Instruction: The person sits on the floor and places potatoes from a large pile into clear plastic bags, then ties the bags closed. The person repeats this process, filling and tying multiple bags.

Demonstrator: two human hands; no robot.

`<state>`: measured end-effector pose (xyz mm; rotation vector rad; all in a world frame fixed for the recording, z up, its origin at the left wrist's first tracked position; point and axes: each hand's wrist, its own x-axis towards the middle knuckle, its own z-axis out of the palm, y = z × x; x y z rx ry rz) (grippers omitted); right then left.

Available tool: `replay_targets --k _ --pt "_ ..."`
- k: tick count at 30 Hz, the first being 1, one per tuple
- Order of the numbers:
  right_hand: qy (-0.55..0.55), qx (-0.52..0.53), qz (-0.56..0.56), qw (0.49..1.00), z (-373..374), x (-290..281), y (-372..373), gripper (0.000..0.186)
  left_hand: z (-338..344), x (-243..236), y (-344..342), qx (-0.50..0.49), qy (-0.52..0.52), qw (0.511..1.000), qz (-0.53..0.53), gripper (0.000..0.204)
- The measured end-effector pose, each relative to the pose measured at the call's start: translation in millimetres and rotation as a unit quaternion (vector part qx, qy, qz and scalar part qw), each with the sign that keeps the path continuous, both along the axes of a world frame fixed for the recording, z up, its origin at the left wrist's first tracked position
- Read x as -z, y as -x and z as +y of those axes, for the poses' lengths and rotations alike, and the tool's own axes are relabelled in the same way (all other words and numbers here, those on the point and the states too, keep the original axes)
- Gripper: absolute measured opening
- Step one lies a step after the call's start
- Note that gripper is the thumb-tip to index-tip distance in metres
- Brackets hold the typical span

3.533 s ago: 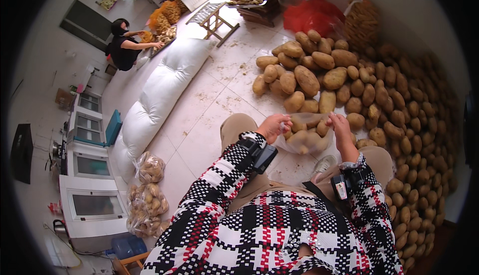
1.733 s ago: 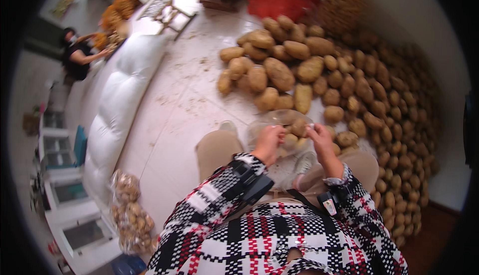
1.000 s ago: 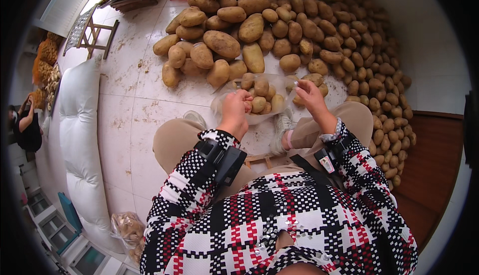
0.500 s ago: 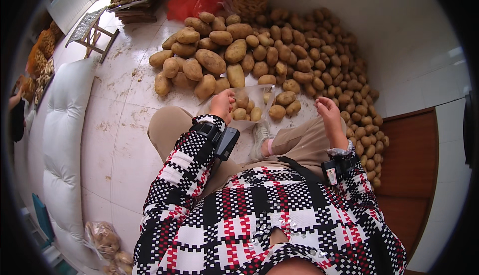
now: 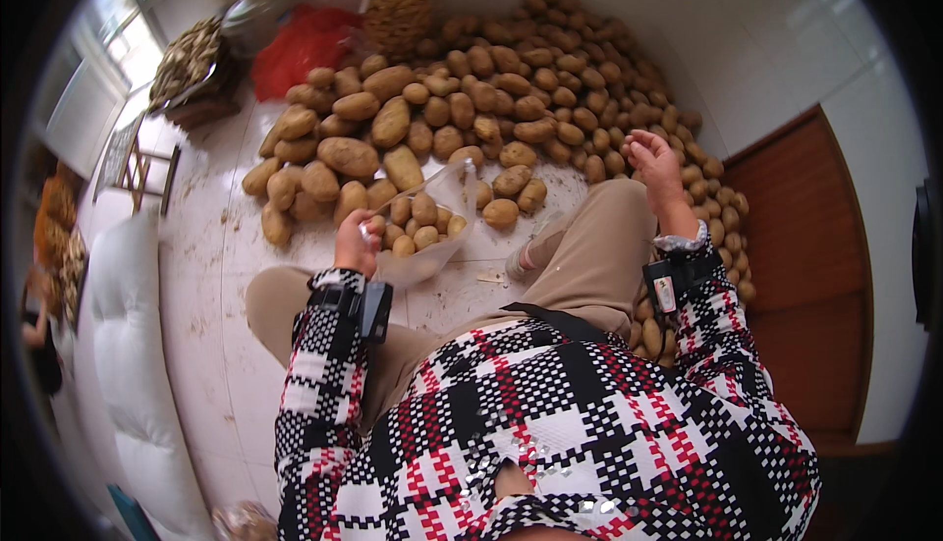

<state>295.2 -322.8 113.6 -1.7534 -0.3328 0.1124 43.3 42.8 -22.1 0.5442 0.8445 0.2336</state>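
Observation:
My left hand (image 5: pixel 356 243) is closed on the rim of a clear plastic bag (image 5: pixel 424 264) near the floor between my knees. Several small potatoes (image 5: pixel 423 209) show inside the bag, and its mouth gapes toward the heap. Off to the right, my right hand (image 5: pixel 658 166) is raised beside my knee, in front of the potato heap (image 5: pixel 550 80). Its fingers are loosely curled and a little apart, with nothing visible in them. A few loose potatoes (image 5: pixel 511 182) lie on the floor just right of the bag. Larger potatoes (image 5: pixel 348 157) are piled beyond it.
At the back stand a red plastic bag (image 5: pixel 305 50) and a full net sack (image 5: pixel 398 11). A folding stool (image 5: pixel 142 163) and a long white cushion (image 5: pixel 128 315) are on the left. A brown wooden panel (image 5: pixel 805 296) is on the right. Another person's arm (image 5: pixel 37 330) shows at the left edge.
My view has turned to the right. My left hand and the bag have shifted left, away from my right hand. The right hand has lifted a little toward the heap.

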Motion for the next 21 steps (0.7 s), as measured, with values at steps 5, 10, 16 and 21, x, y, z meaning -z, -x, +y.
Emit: replay_targets --k 5,10,16,21 --pt "-0.026 0.115 0.051 0.992 -93.7 27.2 -12.3 0.023 -1.0 -3.4 15.0 0.025 -0.009 1.000 -0.007 0.009" --pt "-0.016 0.188 0.157 0.969 -162.4 115.8 16.4 0.018 -1.4 -16.9 26.6 0.033 -0.005 0.999 -0.012 0.013" --pt "0.002 0.220 0.371 0.902 -184.1 182.5 67.8 0.004 -11.2 -38.9 30.8 0.070 -0.045 0.996 0.034 0.026" --pt "0.007 0.177 0.350 0.920 -194.9 192.2 21.5 0.004 -25.4 -60.0 36.6 0.054 -0.007 0.996 0.074 0.030"
